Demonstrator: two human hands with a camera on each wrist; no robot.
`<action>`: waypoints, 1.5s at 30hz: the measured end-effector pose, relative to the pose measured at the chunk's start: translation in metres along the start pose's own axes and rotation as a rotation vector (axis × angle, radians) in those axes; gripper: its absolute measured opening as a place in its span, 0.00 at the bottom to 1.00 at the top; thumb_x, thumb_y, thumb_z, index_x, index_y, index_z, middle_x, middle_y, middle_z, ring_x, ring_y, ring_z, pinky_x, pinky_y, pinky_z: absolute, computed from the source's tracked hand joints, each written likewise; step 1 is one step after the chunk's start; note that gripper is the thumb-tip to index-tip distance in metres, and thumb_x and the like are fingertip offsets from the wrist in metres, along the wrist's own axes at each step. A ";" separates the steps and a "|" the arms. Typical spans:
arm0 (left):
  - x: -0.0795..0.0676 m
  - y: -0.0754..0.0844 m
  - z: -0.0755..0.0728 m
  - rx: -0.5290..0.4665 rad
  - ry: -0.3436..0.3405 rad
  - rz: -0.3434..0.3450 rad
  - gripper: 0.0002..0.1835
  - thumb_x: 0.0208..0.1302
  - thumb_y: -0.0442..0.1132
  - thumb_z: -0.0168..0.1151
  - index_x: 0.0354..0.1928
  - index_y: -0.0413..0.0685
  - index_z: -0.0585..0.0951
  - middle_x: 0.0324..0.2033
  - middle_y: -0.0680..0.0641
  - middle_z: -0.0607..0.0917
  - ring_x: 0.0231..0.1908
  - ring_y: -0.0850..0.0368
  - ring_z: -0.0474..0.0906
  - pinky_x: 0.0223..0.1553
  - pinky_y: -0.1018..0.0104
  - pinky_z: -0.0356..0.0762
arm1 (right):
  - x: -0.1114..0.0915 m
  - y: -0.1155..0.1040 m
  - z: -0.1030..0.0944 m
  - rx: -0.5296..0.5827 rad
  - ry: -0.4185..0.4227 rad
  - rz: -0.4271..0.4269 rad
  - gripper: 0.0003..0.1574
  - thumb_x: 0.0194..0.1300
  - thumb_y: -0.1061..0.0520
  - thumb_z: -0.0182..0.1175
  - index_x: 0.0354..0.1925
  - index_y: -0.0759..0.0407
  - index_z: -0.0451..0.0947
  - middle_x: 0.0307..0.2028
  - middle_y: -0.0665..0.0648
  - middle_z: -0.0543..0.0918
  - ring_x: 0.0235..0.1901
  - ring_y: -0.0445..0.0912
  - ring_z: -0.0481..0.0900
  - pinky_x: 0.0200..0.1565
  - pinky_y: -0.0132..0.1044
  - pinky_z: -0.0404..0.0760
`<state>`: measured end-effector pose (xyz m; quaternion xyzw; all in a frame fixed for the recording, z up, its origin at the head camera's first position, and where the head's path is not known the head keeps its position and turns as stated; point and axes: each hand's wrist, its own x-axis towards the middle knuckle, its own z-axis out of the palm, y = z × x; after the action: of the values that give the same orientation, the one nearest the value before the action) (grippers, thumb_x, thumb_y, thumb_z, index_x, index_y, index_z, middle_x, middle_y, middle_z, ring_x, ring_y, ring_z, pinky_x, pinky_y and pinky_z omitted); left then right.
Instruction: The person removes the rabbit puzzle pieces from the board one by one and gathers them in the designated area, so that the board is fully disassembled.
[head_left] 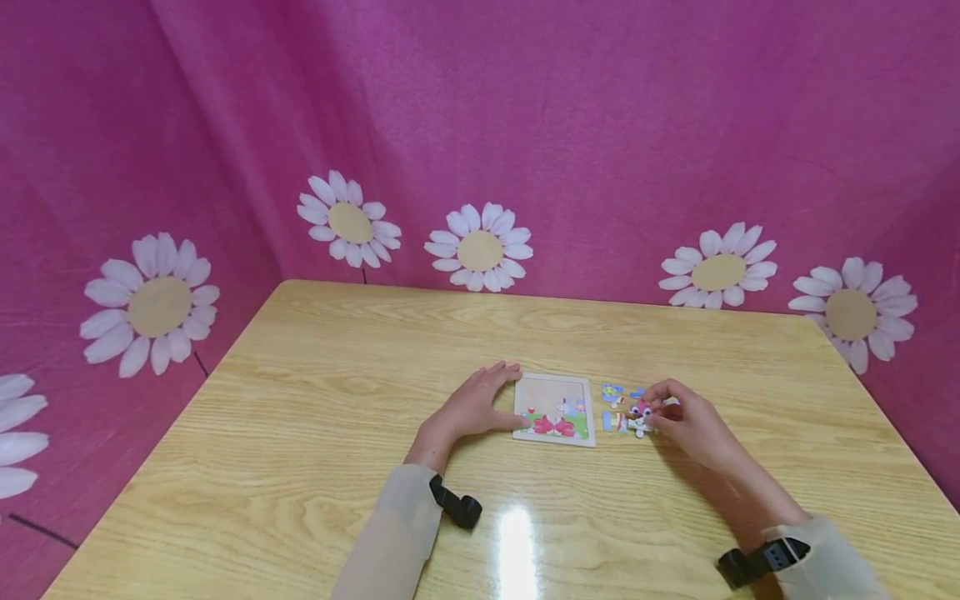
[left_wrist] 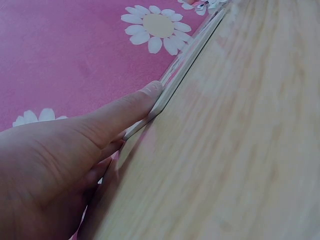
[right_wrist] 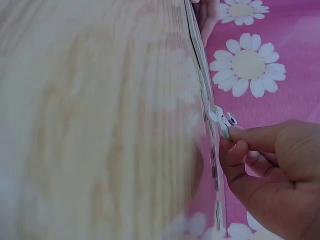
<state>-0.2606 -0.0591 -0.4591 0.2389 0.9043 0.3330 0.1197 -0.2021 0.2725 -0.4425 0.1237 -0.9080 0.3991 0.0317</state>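
Observation:
My left hand (head_left: pixel 474 405) rests at the left edge of a square jigsaw puzzle tray (head_left: pixel 592 417). Its extended thumb (left_wrist: pixel 150 91) lies on the tray's rim, and the other fingers reach toward the far left corner. The tray's lower part carries a picture with green ground and red shapes; its upper part shows bare backing. To the right of the tray, my right hand (head_left: pixel 693 425) pinches a puzzle piece (right_wrist: pixel 220 119) between thumb and index finger. That piece is raised and tilted, with white and grey showing.
Several loose puzzle pieces (head_left: pixel 612 393) lie between the tray and my right hand, some partly covered by it. All of this is on a wooden table (head_left: pixel 360 358). A pink curtain (head_left: pixel 570 125) with white daisies hangs behind and at both sides.

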 end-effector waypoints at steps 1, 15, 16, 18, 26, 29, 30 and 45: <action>0.000 0.000 0.000 -0.001 0.001 0.000 0.45 0.55 0.57 0.71 0.73 0.55 0.65 0.76 0.55 0.60 0.78 0.54 0.47 0.79 0.53 0.44 | -0.001 0.001 -0.001 -0.007 -0.004 0.005 0.13 0.62 0.71 0.61 0.45 0.67 0.72 0.40 0.64 0.80 0.33 0.32 0.75 0.32 0.25 0.77; -0.001 0.001 0.000 -0.016 0.003 -0.005 0.44 0.55 0.56 0.71 0.73 0.54 0.65 0.75 0.55 0.61 0.78 0.55 0.47 0.79 0.53 0.44 | -0.006 0.013 -0.007 -0.020 0.029 -0.035 0.14 0.58 0.74 0.62 0.42 0.70 0.73 0.35 0.61 0.78 0.31 0.29 0.73 0.30 0.25 0.76; -0.001 0.001 0.000 -0.015 0.003 -0.004 0.44 0.55 0.56 0.71 0.73 0.54 0.65 0.75 0.55 0.61 0.78 0.54 0.47 0.79 0.53 0.44 | -0.006 0.013 -0.007 -0.026 0.027 -0.036 0.13 0.58 0.74 0.62 0.42 0.69 0.73 0.34 0.61 0.78 0.31 0.28 0.73 0.30 0.25 0.76; -0.001 0.001 0.000 -0.015 0.003 -0.003 0.45 0.55 0.56 0.71 0.73 0.54 0.65 0.75 0.55 0.61 0.78 0.54 0.47 0.79 0.53 0.44 | -0.006 0.013 -0.007 -0.043 0.021 -0.035 0.13 0.58 0.73 0.63 0.42 0.69 0.73 0.33 0.60 0.78 0.30 0.28 0.72 0.30 0.25 0.75; -0.001 0.000 0.000 -0.005 -0.004 -0.001 0.45 0.55 0.57 0.71 0.73 0.54 0.64 0.76 0.54 0.60 0.78 0.54 0.47 0.79 0.53 0.43 | -0.006 0.015 -0.010 -0.104 -0.033 0.010 0.11 0.62 0.70 0.61 0.44 0.67 0.75 0.35 0.58 0.79 0.32 0.31 0.69 0.32 0.25 0.74; 0.000 -0.001 0.000 0.002 -0.001 0.002 0.45 0.55 0.57 0.71 0.73 0.54 0.65 0.76 0.55 0.60 0.78 0.54 0.48 0.79 0.53 0.43 | -0.005 0.014 -0.011 -0.103 -0.049 0.011 0.10 0.63 0.70 0.61 0.44 0.67 0.76 0.36 0.59 0.79 0.32 0.31 0.69 0.32 0.25 0.74; 0.000 -0.001 0.000 0.004 0.000 0.004 0.44 0.55 0.57 0.71 0.73 0.54 0.65 0.76 0.55 0.60 0.78 0.54 0.48 0.79 0.54 0.43 | -0.005 0.014 -0.011 -0.105 -0.054 0.010 0.10 0.63 0.70 0.61 0.44 0.68 0.76 0.36 0.59 0.80 0.32 0.31 0.69 0.32 0.25 0.74; 0.000 0.000 -0.001 -0.001 -0.001 -0.004 0.45 0.55 0.58 0.71 0.73 0.55 0.64 0.76 0.54 0.60 0.78 0.53 0.48 0.79 0.52 0.45 | -0.003 0.010 -0.011 -0.112 -0.067 0.015 0.11 0.63 0.66 0.63 0.45 0.66 0.77 0.37 0.59 0.82 0.32 0.33 0.70 0.30 0.26 0.74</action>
<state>-0.2610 -0.0596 -0.4585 0.2374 0.9045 0.3331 0.1209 -0.2023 0.2876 -0.4431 0.1284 -0.9303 0.3436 0.0054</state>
